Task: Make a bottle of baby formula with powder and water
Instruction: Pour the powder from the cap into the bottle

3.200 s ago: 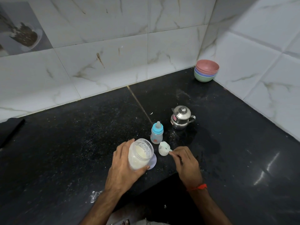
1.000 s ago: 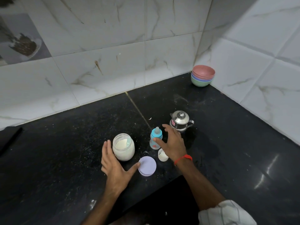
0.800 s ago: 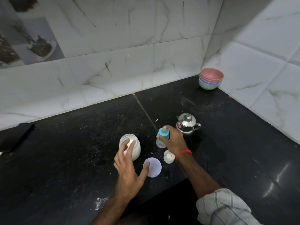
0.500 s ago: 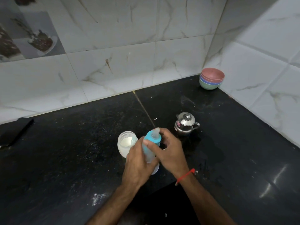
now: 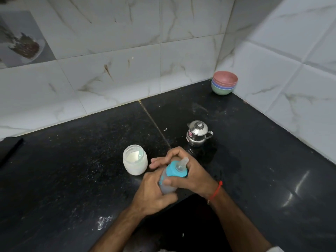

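A small baby bottle (image 5: 168,182) with a blue collar and a clear teat is held tilted above the black counter (image 5: 72,170). My left hand (image 5: 152,191) wraps its lower body. My right hand (image 5: 192,175) grips around the blue collar. An open glass jar of white powder (image 5: 135,160) stands just left of my hands, with a pale scoop inside it. A small lidded steel pot (image 5: 198,133) stands behind my hands. The jar's lid and the bottle's cap are hidden under my hands.
A stack of coloured bowls (image 5: 224,82) sits in the back right corner. Tiled walls close the counter at the back and right. White powder is spilled near the front edge (image 5: 103,221). A dark object (image 5: 11,151) lies at the far left.
My right hand picked the bottle up from the counter and brought it toward me. My left hand left the jar and took hold of the bottle's body.
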`<state>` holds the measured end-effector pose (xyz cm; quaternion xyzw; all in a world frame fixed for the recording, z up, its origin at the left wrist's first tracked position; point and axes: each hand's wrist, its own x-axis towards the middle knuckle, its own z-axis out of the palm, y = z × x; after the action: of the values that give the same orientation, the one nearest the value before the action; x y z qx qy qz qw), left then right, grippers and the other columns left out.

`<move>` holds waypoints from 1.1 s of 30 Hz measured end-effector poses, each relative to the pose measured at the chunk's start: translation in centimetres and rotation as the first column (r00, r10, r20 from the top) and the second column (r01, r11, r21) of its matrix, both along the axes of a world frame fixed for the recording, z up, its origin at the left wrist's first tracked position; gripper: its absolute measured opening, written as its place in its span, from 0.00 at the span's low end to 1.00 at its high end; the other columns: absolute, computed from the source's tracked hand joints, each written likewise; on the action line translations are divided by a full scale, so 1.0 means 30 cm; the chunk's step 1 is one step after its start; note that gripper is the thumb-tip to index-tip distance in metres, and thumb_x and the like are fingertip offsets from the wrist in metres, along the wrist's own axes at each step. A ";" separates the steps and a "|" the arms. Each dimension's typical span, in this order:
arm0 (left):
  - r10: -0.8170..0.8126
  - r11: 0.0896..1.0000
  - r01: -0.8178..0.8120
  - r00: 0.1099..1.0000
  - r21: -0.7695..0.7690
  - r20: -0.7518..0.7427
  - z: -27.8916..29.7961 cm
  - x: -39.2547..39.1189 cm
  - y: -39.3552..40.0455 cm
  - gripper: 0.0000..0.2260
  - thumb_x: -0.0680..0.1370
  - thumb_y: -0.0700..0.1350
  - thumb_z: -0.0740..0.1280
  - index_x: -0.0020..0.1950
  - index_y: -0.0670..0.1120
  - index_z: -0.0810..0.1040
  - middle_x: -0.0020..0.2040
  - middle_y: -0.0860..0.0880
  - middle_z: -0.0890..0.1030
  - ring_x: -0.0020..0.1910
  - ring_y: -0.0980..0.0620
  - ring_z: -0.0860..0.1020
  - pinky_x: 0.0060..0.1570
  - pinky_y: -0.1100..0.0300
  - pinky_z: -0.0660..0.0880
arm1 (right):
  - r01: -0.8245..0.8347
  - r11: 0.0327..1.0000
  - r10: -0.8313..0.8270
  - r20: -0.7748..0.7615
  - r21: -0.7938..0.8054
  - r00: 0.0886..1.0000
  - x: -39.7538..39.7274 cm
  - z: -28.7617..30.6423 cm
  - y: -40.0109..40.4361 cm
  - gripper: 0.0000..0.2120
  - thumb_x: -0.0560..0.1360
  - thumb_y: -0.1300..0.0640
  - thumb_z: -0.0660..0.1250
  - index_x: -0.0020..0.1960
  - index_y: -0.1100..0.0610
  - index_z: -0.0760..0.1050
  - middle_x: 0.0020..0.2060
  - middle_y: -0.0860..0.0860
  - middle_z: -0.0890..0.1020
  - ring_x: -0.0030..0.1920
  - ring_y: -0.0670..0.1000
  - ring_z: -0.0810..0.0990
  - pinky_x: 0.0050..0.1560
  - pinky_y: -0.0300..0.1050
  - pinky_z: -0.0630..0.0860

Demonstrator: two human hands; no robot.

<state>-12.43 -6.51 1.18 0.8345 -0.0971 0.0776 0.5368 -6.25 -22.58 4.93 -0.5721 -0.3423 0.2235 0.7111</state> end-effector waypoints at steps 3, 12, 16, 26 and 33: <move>0.097 0.989 -0.094 0.995 -0.112 0.017 0.019 -0.008 -0.002 0.14 0.63 0.47 0.73 0.47 0.54 0.78 0.39 0.54 0.81 0.35 0.51 0.78 0.34 0.59 0.75 | 0.208 0.969 -0.173 -0.231 0.134 0.957 0.007 -0.019 -0.028 0.30 0.71 0.64 0.78 0.68 0.61 0.67 0.63 0.64 0.81 0.65 0.61 0.80 0.65 0.56 0.77; 0.093 0.995 -0.093 0.995 0.024 -0.030 0.010 -0.029 -0.014 0.17 0.64 0.46 0.73 0.52 0.51 0.79 0.42 0.54 0.82 0.38 0.51 0.81 0.36 0.51 0.80 | 0.255 0.966 -0.255 -0.001 -0.045 0.967 -0.084 0.015 0.013 0.24 0.76 0.64 0.72 0.70 0.58 0.72 0.60 0.59 0.83 0.63 0.62 0.81 0.66 0.58 0.77; 0.103 0.993 -0.098 0.991 0.061 -0.081 -0.010 -0.046 -0.024 0.15 0.64 0.47 0.74 0.49 0.52 0.77 0.40 0.54 0.80 0.37 0.53 0.79 0.37 0.51 0.78 | 0.511 0.852 -0.478 -0.223 0.117 0.849 -0.013 0.028 0.005 0.21 0.78 0.61 0.72 0.68 0.60 0.70 0.50 0.59 0.83 0.53 0.63 0.84 0.61 0.56 0.81; 0.204 0.979 -0.206 0.966 0.007 -0.158 -0.020 -0.072 0.016 0.18 0.63 0.53 0.73 0.50 0.52 0.79 0.41 0.56 0.83 0.40 0.55 0.81 0.38 0.67 0.75 | 0.543 0.356 -0.450 0.369 -0.760 0.813 0.238 -0.366 -0.162 0.33 0.76 0.58 0.75 0.76 0.54 0.64 0.65 0.59 0.74 0.65 0.60 0.73 0.66 0.52 0.72; 0.227 0.974 -0.228 0.958 0.020 -0.176 -0.029 -0.072 0.029 0.15 0.64 0.51 0.74 0.49 0.53 0.78 0.40 0.56 0.82 0.37 0.55 0.80 0.36 0.66 0.74 | 0.573 0.345 -0.386 0.444 -0.743 0.809 0.221 -0.436 -0.175 0.28 0.77 0.59 0.74 0.74 0.54 0.69 0.67 0.57 0.77 0.64 0.57 0.74 0.69 0.52 0.73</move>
<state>-14.60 -5.64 0.31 0.8436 0.0476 0.0644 0.5310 0.37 -27.82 -8.15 -0.9369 -0.0685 0.0862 0.3317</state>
